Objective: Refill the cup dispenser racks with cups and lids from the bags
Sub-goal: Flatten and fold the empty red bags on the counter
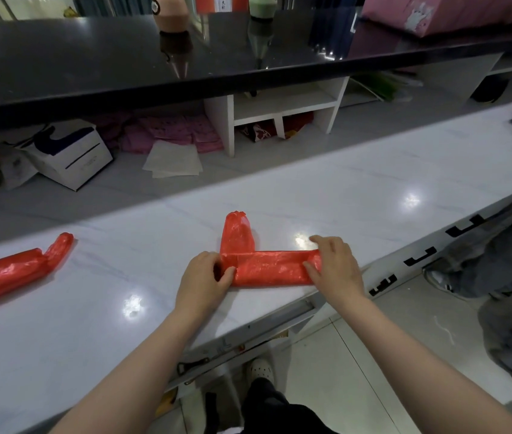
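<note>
No legible text anywhere. White box (70, 155) under the black counter (92, 67) has a dark blue swoosh-like logo, no readable words. Black blocky marks (420, 256) along the bench (373, 183) front edge at right, shaped like letters or digits, can't be made out. Pink box (455, 14) top right: white print, illegible.

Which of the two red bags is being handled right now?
The red bag folded into an L, gripped by left hand and right hand; the far-left red bag lies untouched.

bag (267, 270): thin crinkled red plastic | counter (373, 183): glossy white stone
</note>
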A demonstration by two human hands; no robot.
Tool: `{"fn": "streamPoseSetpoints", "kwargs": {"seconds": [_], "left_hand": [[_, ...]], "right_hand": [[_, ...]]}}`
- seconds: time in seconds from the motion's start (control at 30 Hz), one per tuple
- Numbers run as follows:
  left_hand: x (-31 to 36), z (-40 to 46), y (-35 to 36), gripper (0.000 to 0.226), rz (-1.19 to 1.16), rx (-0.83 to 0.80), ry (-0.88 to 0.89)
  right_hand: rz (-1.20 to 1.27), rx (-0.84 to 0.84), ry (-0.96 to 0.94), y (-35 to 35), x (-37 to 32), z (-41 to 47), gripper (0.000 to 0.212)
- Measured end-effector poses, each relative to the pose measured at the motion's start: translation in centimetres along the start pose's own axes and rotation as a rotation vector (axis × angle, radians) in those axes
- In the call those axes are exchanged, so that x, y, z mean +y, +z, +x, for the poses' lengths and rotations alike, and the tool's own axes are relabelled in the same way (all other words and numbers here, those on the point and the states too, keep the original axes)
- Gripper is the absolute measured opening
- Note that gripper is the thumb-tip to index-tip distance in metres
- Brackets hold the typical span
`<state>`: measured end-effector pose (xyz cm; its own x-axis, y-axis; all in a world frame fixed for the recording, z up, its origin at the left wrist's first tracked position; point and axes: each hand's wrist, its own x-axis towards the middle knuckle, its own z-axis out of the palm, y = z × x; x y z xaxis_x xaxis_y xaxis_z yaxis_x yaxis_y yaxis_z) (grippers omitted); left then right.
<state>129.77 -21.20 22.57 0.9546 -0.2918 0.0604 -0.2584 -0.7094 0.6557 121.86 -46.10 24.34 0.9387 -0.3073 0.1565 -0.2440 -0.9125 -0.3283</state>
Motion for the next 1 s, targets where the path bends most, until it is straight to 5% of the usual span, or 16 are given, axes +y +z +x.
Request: {"fn": "streamPoseSetpoints", "kwargs": {"seconds": [0.1, 0.2, 0.3, 0.5, 0.57, 0.7, 0.87, 1.0], "left_hand": [[0.0, -0.4, 0.3, 0.04, -0.053, 0.043, 0.039], [0.9, -0.6, 0.0, 0.037, -0.122, 0.042, 0.173], [0.4, -0.8, 0.0, 0.033, 0.082, -0.002, 0.284], [-1.0, -0.9, -1.5, 0.079, 0.133, -0.269, 0.326], [-0.8, -1.2, -1.4, 0.068, 0.073, -0.191, 0.247], [0.0, 0.2, -1.1, 0.005, -0.041, -0.053, 0.12], [1.4, 2.9, -0.7, 0.03, -0.038, 0.006, -0.102], [2.5, 4.1, -0.1, 0.052, 0.09, 0.023, -0.146]], "right_hand": [[0.023, 0.005, -0.422, 0.3, 0.7, -0.4, 0.04], [0.07, -0.267, -0.414, 0.2, 2.2, -0.7, 0.069], [0.055, -0.327, -0.428, -0.2, 3.0, -0.9, 0.079], [0.334, -0.377, -0.15, -1.7, 2.8, -0.9, 0.028], [0.464, -0.306, -0.04, -1.8, 2.7, -0.8, 0.025], [0.578, -0.188, 0.157, -1.2, 1.7, 0.1, 0.01], [0.512, -0.137, 0.329, -0.3, 0.8, 2.2, 0.021], [0.132, -0.116, 0.182, 0.2, 0.0, 3.7, 0.036]]}}
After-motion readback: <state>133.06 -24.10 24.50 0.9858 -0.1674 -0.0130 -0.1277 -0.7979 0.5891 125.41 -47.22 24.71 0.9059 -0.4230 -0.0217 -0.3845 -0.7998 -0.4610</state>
